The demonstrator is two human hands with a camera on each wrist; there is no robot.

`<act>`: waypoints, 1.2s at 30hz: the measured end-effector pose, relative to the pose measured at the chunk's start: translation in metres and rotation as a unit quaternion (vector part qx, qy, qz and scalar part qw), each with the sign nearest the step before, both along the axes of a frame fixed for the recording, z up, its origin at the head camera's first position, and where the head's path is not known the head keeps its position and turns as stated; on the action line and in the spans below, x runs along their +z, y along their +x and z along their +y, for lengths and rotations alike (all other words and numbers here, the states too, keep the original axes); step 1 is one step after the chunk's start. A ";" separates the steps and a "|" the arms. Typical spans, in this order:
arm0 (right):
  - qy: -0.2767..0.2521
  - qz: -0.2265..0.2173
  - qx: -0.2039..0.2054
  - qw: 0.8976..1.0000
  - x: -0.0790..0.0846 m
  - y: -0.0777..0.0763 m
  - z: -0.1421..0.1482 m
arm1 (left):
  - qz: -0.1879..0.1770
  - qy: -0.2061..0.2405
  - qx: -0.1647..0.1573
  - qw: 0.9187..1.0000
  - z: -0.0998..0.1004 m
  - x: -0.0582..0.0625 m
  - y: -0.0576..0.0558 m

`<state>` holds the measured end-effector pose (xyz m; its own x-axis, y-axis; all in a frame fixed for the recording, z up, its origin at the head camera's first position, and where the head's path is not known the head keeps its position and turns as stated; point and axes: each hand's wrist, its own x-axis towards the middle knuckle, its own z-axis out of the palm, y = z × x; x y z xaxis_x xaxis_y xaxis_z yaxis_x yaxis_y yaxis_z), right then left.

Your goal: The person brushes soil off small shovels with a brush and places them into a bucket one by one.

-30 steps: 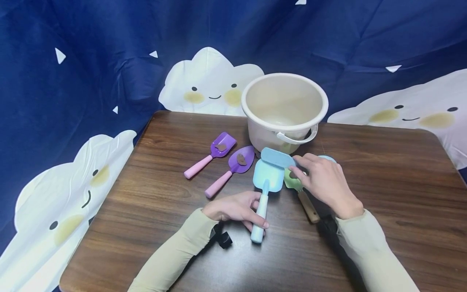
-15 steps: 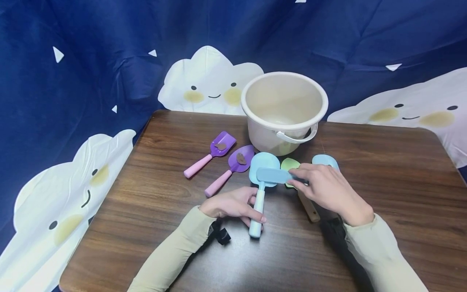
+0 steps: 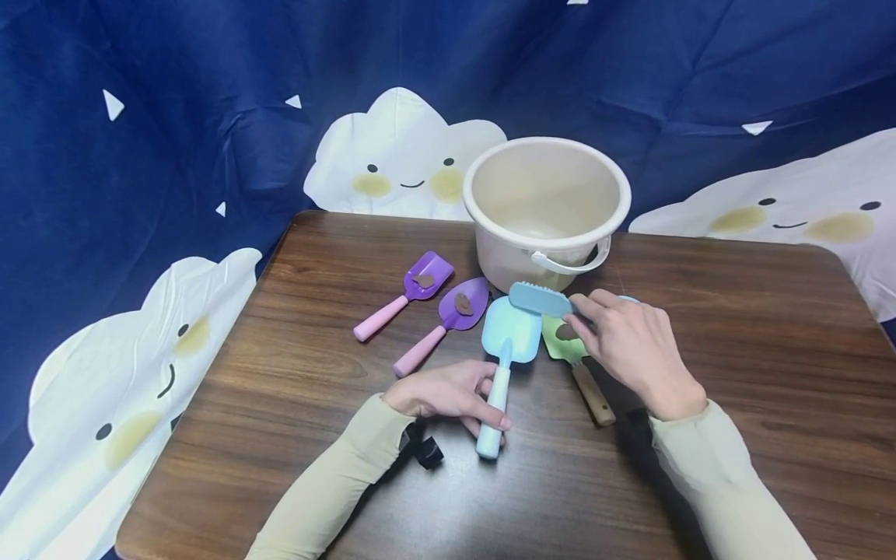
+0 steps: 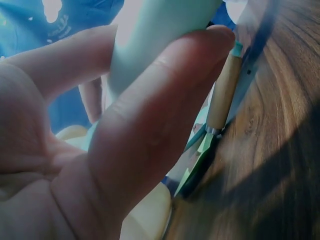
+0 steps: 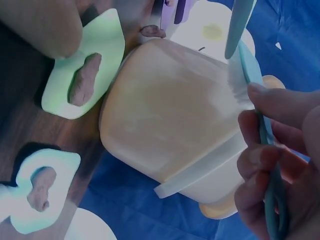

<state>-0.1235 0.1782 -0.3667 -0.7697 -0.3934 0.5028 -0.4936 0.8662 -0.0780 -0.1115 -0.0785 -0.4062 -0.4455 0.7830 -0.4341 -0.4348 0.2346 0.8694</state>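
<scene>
My left hand (image 3: 451, 397) grips the pale handle of a light blue trowel (image 3: 512, 330), its blade pointing toward the bucket; thumb and fingers wrap the handle (image 4: 155, 40) in the left wrist view. In my right hand (image 3: 633, 350) is a blue brush (image 3: 540, 299) with short pale bristles, pinched between thumb and fingers. Its head overlaps the trowel's far right edge in the head view, bristles facing away from me. The right wrist view has the brush (image 5: 250, 67) in front of the bucket. No lump shows on the held trowel's blade.
A cream bucket (image 3: 497, 257) stands behind the trowel. To the left lie two purple trowels (image 3: 437, 268) with pink handles and brown lumps. At right, a green trowel (image 3: 593, 395) and another light blue trowel (image 5: 65, 167) also bear lumps. One small lump (image 5: 152, 31) lies beside the bucket.
The brush came down over the middle of the blade, then rose back to its far right edge, bristles now showing. The held trowel dipped slightly nearer the table and tilted up again.
</scene>
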 end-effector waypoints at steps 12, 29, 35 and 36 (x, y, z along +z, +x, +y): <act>-0.049 -0.128 0.062 0.989 0.008 0.008 -0.001 | -0.009 0.007 0.012 1.000 -0.004 0.001 -0.004; 0.006 -0.136 0.087 0.987 0.008 0.009 0.005 | -0.001 0.004 0.007 1.000 -0.004 0.001 -0.005; -0.006 -0.066 0.064 0.996 0.001 0.000 0.010 | 0.000 0.004 0.006 1.000 -0.004 0.000 -0.004; -0.009 -0.057 0.059 0.997 0.000 -0.001 0.011 | -0.001 0.003 0.005 1.000 -0.004 0.000 -0.003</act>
<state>-0.1245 0.1891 -0.3670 -0.7712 -0.4757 0.4230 -0.5784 0.8012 -0.1534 -0.1146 -0.0825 -0.4065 -0.4531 0.7813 -0.4294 -0.4381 0.2244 0.8705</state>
